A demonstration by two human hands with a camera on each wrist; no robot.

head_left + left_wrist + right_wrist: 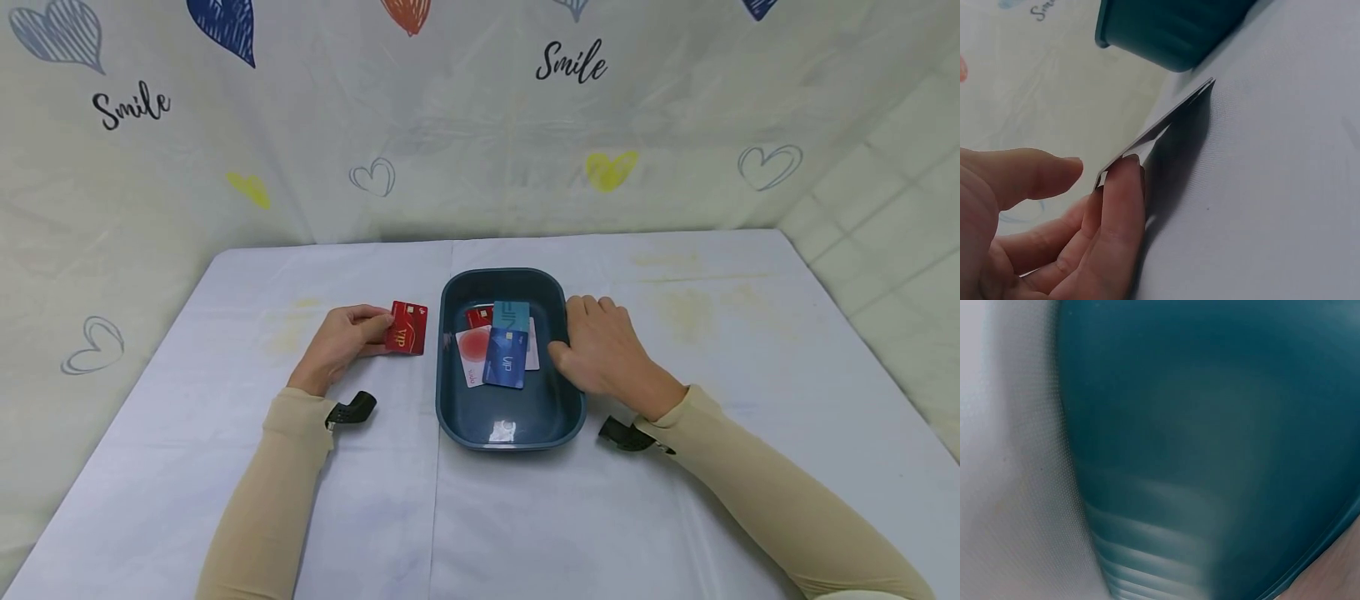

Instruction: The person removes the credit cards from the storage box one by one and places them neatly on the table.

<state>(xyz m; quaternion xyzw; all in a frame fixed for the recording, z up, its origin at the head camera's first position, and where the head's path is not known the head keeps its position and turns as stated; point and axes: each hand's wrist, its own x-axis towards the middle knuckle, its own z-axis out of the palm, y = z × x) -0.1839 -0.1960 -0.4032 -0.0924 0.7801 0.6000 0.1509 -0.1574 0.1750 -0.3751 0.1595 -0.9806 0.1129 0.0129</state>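
Note:
A red VIP card (408, 327) is held at its left edge by my left hand (345, 342). In the left wrist view, the fingers (1124, 206) are under the tilted card (1154, 132), while the thumb tip shows slightly off its edge. To the right stands a dark teal plastic tray (510, 423). My right hand (611, 354) grips the tray's right rim, thumb over the inside and fingers outside. Inside overlap a blue VIP card (506, 360), a teal card (512, 315), a white card with a red circle (472, 350) and another red card (478, 317).
A white cloth (375, 517) covers the table. Behind it hangs a pale curtain (480, 108) printed with hearts and "Smile". A black wrist camera (352, 410) sits at the left cuff, and another black camera (626, 435) at the right cuff.

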